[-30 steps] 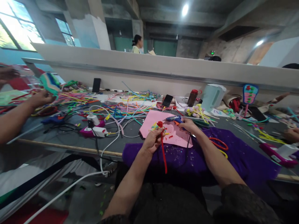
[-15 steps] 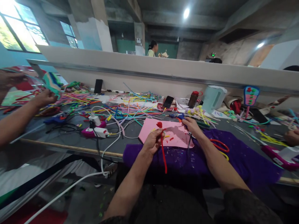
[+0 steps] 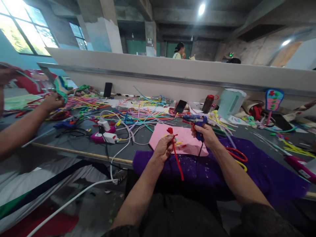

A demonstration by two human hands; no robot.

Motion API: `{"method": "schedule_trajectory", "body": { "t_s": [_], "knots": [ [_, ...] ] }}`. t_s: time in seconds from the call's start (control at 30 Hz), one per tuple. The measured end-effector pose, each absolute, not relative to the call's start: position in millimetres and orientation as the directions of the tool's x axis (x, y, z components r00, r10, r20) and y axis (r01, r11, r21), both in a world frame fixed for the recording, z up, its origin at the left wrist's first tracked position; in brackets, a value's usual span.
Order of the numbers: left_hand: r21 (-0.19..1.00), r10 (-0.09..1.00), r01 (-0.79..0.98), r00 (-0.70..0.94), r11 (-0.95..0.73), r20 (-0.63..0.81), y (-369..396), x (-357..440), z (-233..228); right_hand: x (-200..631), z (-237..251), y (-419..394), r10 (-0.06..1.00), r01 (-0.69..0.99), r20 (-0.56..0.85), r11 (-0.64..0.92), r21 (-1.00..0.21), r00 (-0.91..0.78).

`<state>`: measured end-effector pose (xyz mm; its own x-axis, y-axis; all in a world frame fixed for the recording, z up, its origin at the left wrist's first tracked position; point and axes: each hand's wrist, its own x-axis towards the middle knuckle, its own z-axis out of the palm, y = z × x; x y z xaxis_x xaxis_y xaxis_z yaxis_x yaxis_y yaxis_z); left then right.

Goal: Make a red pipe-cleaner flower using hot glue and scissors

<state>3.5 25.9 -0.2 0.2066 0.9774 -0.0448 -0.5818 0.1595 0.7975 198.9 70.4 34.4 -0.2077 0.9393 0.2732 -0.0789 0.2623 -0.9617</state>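
Note:
My left hand (image 3: 163, 149) grips a red pipe-cleaner flower (image 3: 172, 142) upright; its curled head sits above my fingers and its stem hangs down toward my lap. My right hand (image 3: 206, 134) is closed on the handle of a blue glue gun (image 3: 197, 119), nozzle pointing left toward the flower, cord trailing down. Both hands are over a pink sheet (image 3: 182, 138) that lies on a purple felt cloth (image 3: 249, 171) at the near edge of the grey table (image 3: 74, 146).
Several coloured pipe cleaners (image 3: 138, 115) litter the table middle. A power strip (image 3: 105, 135) with white cables lies left. Behind stand two phones (image 3: 180, 106), a brown bottle (image 3: 207, 103) and a white kettle (image 3: 230, 102). Another person's hand (image 3: 50, 102) works at far left.
My right hand has lifted the glue gun off the table and turned it upright beside the flower. The left hand has kept the flower nearly still. The camera has shifted slightly.

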Motion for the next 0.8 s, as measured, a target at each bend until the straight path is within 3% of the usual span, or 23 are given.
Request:
{"method": "schedule_trajectory", "body": {
  "t_s": [0.2, 0.43, 0.6, 0.8],
  "knots": [
    [0.823, 0.977, -0.546, 0.206, 0.159, -0.053, 27, 3, -2, 193, 41, 54, 0.891, 0.021, 0.304, 0.33, -0.944, -0.339],
    [0.889, 0.998, -0.458, 0.05, -0.005, 0.031, 28, 6, -9, 191, 33, 45, 0.889, 0.265, 0.353, 0.43, -0.863, -0.291],
    [0.9, 0.998, -0.432, -0.002, -0.056, 0.061, 29, 8, -12, 189, 21, 31, 0.868, 0.491, 0.461, 0.488, -0.722, -0.185],
    [0.91, 0.999, -0.413, -0.002, -0.038, 0.041, 29, 7, -10, 187, 18, 17, 0.784, 0.635, 0.574, 0.572, -0.52, -0.236]
  ]
}}
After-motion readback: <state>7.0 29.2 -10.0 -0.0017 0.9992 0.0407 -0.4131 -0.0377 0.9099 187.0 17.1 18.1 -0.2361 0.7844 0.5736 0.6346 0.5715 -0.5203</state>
